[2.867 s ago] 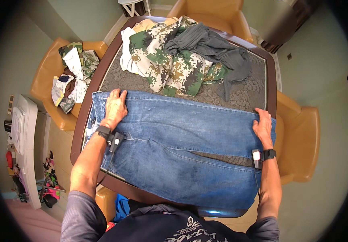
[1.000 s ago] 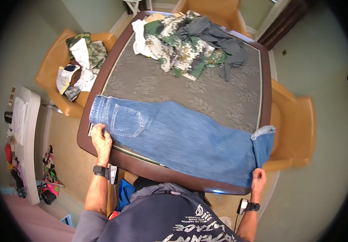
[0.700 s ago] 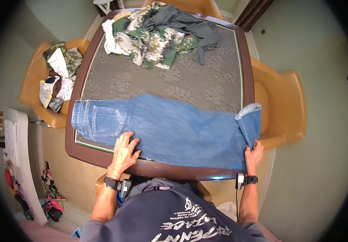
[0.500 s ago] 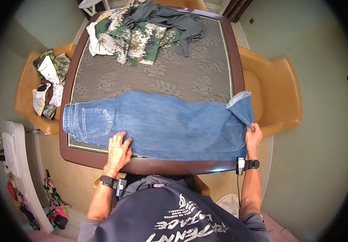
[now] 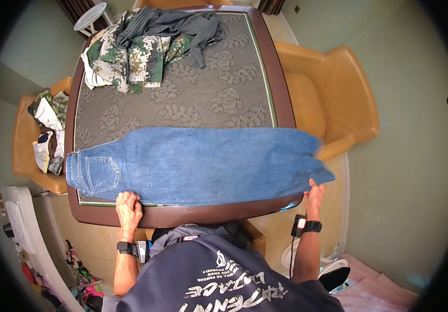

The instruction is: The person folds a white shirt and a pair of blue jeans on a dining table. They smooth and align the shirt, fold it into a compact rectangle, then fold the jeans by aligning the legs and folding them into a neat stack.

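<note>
A pair of blue jeans [image 5: 208,164] lies folded lengthwise across the near side of the table, waistband at the left and leg ends at the right. A back pocket [image 5: 103,173] faces up near the waistband. At the near edge, just right of that pocket, my left hand [image 5: 129,210] has its fingers curled on the denim. My right hand [image 5: 315,196] pinches the near corner of the leg ends, which reach past the table's right edge. The far leg corner is blurred by motion.
Camouflage garments [image 5: 141,57] and a dark grey knit garment [image 5: 182,28] are heaped at the table's far left. Tan armchairs stand left and right; the left chair [image 5: 24,140] holds more clothes [image 5: 50,112]. A white shelf unit [image 5: 31,234] is at lower left.
The leg-end flap that was turned up at the right now lies stretched out to the right. My left fingers, spread before, are now curled at the near edge. The whole view has shifted.
</note>
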`<control>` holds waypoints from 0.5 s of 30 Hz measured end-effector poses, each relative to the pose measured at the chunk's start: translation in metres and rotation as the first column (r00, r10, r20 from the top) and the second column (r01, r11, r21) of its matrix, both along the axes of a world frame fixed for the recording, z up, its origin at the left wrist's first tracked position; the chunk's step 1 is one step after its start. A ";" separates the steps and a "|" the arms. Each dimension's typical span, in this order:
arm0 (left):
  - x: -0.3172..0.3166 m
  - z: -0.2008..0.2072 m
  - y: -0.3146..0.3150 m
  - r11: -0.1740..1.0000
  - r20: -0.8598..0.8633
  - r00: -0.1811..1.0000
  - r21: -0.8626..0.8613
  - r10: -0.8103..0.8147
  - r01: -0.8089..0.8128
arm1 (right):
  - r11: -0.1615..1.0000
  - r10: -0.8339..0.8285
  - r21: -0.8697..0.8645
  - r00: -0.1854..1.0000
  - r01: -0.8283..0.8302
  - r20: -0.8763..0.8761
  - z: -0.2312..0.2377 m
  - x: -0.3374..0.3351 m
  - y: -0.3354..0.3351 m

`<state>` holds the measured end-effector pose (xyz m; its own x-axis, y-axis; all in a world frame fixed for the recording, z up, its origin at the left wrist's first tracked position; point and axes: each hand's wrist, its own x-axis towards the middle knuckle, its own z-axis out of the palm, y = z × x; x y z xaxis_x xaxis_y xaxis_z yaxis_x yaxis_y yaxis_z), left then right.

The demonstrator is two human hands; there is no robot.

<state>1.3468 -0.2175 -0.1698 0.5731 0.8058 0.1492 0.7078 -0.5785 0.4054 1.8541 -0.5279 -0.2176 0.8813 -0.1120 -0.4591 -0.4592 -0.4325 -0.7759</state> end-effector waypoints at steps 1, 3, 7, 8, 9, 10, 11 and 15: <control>0.000 0.001 0.002 1.000 -0.014 1.000 -0.006 0.010 -0.011 | 1.000 0.000 -0.003 1.000 0.000 0.017 -0.002 0.005 -0.002; -0.004 0.003 0.000 1.000 -0.003 1.000 -0.029 0.005 -0.005 | 0.995 -0.003 0.096 1.000 0.004 -0.011 -0.003 0.008 -0.010; -0.009 0.010 -0.001 0.998 -0.001 1.000 -0.061 0.013 -0.013 | 0.995 0.019 0.098 0.999 -0.016 -0.033 -0.020 0.002 -0.028; -0.005 0.014 0.000 0.995 -0.010 0.999 -0.091 0.033 -0.034 | 0.997 -0.009 0.081 0.998 0.015 -0.064 -0.026 -0.003 -0.031; -0.004 0.017 0.001 0.990 -0.014 0.998 -0.124 0.058 -0.060 | 0.998 -0.034 0.058 0.996 0.039 -0.088 -0.031 -0.007 -0.031; -0.004 0.020 0.002 0.982 -0.007 0.996 -0.164 0.094 -0.094 | 0.994 -0.061 0.088 0.997 0.065 -0.042 -0.033 -0.010 -0.032; -0.004 0.022 0.004 0.970 0.004 0.991 -0.209 0.131 -0.127 | 0.989 -0.089 0.115 0.996 0.088 0.007 -0.031 -0.013 -0.032; 0.000 0.041 0.020 0.977 0.114 0.975 -0.121 0.191 -0.178 | 0.982 -0.073 0.190 0.947 0.013 0.312 -0.021 -0.017 -0.042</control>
